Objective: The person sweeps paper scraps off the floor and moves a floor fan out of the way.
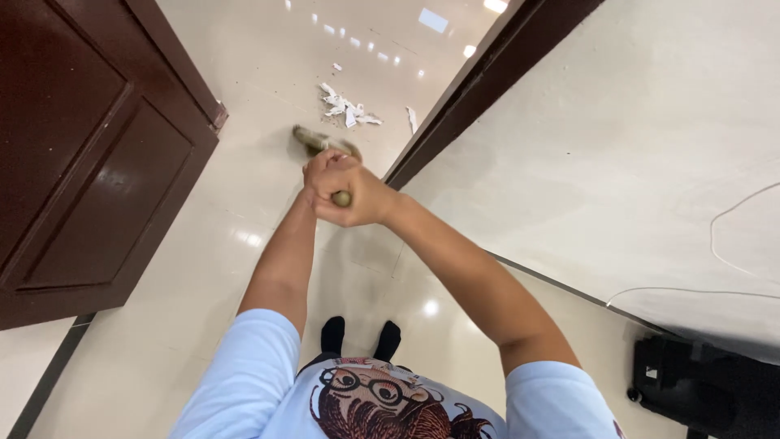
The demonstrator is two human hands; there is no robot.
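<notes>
Floor: glossy cream tiles (203, 268) are stretching toward 12 o'clock, reflecting ceiling lights.
Door: a dark brown panelled door (89, 154) is standing open at 9 o'clock.
Wall: a pale wall (634, 146) is filling 3 o'clock.
Broom: its handle (342, 197) is sitting in your fists, its head (313, 140) touching the floor at 12 o'clock.
Hands: your right hand (361, 195) and left hand (323, 169) are both gripping the handle tightly.
Scraps: torn white paper (348, 108) is lying just beyond the head.

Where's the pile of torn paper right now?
In the head view the torn paper lies on the floor ahead of the broom head, in the doorway between the open door and the frame.
</notes>
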